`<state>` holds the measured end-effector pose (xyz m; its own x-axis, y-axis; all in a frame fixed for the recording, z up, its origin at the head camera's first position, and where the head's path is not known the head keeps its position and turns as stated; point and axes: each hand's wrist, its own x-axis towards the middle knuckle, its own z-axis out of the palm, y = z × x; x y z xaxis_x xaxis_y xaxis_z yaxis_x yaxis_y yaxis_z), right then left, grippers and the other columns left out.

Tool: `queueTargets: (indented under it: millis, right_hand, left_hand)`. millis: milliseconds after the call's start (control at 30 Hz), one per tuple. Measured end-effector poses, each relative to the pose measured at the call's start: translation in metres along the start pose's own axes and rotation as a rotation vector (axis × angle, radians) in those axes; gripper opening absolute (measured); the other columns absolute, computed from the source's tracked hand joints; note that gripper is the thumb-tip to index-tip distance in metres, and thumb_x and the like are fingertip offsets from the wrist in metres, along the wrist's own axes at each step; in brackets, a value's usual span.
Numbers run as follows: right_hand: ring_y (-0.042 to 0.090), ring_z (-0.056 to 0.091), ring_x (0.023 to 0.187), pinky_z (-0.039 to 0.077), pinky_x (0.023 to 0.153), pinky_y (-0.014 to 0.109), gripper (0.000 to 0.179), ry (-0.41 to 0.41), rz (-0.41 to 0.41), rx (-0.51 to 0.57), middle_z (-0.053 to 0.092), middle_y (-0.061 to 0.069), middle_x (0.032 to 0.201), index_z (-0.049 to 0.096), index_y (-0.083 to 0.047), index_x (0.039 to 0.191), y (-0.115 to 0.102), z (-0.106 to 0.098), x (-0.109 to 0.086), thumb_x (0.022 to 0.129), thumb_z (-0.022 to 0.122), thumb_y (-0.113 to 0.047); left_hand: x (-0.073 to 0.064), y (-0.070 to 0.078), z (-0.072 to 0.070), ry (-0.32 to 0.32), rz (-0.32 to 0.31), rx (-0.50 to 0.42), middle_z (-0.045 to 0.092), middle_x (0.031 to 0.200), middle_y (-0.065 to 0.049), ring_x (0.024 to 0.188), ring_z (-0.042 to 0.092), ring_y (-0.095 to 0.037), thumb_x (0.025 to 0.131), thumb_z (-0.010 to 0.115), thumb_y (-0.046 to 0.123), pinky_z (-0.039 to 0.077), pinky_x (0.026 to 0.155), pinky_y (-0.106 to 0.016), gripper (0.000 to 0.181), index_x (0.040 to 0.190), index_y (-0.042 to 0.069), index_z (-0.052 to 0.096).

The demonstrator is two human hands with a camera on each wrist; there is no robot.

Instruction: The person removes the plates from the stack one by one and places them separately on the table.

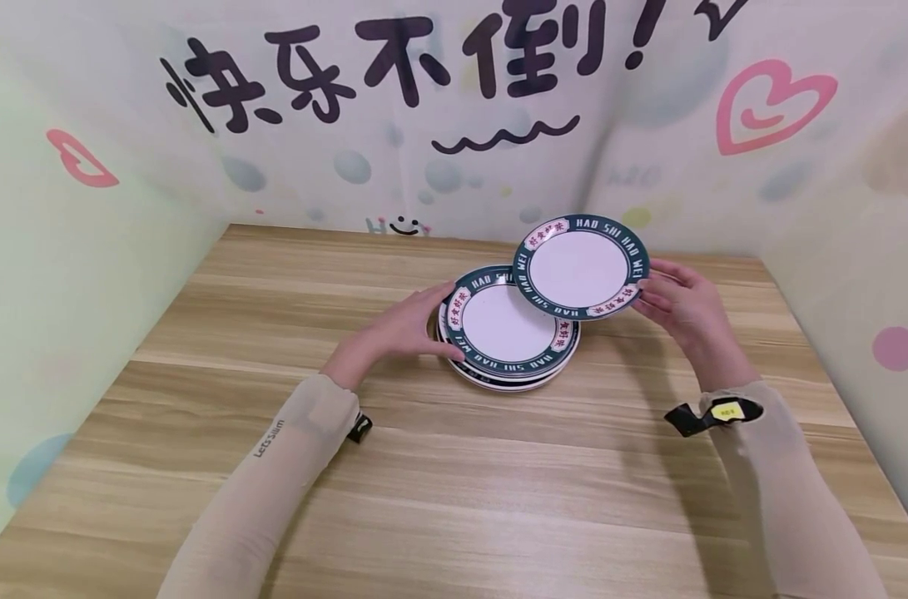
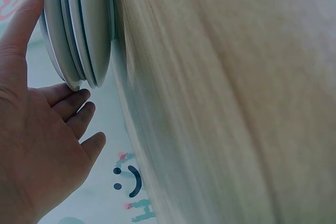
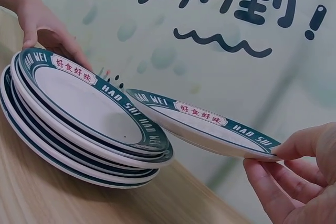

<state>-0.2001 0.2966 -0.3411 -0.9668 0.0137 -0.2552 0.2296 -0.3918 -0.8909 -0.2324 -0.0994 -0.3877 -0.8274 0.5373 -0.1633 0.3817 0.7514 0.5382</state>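
A round white plate (image 1: pixel 579 268) with a green lettered rim is held up by my right hand (image 1: pixel 682 304), which pinches its right edge, thumb above and fingers below. The plate tilts and overlaps the right back part of a stack of similar plates (image 1: pixel 508 329) in the head view. Several plates lie in that stack on the table, as the right wrist view shows. My left hand (image 1: pixel 404 324) is spread at the stack's left side, its thumb (image 2: pixel 23 22) along the rim of the upper plate and its fingertips (image 2: pixel 79 97) at the edge farther round.
The wood-grain table (image 1: pixel 454 482) runs back to a printed cloth wall (image 1: pixel 439 179) with black writing close behind the plates. Similar pale cloth stands along the left and right sides. Black straps (image 1: pixel 689 418) sit at the sleeve cuffs.
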Motion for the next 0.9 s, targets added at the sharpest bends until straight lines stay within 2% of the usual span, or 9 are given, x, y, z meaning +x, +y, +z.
queueTargets:
  millis: [667,900]
  right_hand:
    - [0.015,0.073,0.066,0.063,0.066,0.029,0.022,0.033,-0.014,0.065,0.077,0.003,0.084,0.067,-0.012,0.103,-0.011,-0.018,-0.005,0.092,0.063,0.007]
    - [0.015,0.073,0.066,0.063,0.065,0.029,0.021,0.084,-0.019,0.058,0.077,0.004,0.081,0.070,-0.013,0.102,-0.014,-0.024,-0.006,0.092,0.065,0.005]
  left_hand:
    - [0.000,-0.001,0.001,0.003,0.014,0.013,0.019,0.168,-0.004,0.155,0.019,-0.024,0.072,0.077,0.068,0.013,0.129,-0.042,0.121,0.162,0.021,0.012]
    - [0.000,-0.001,0.001,0.003,0.006,0.015,0.019,0.168,-0.003,0.155,0.018,-0.024,0.071,0.077,0.069,0.015,0.129,-0.043,0.122,0.162,0.021,0.012]
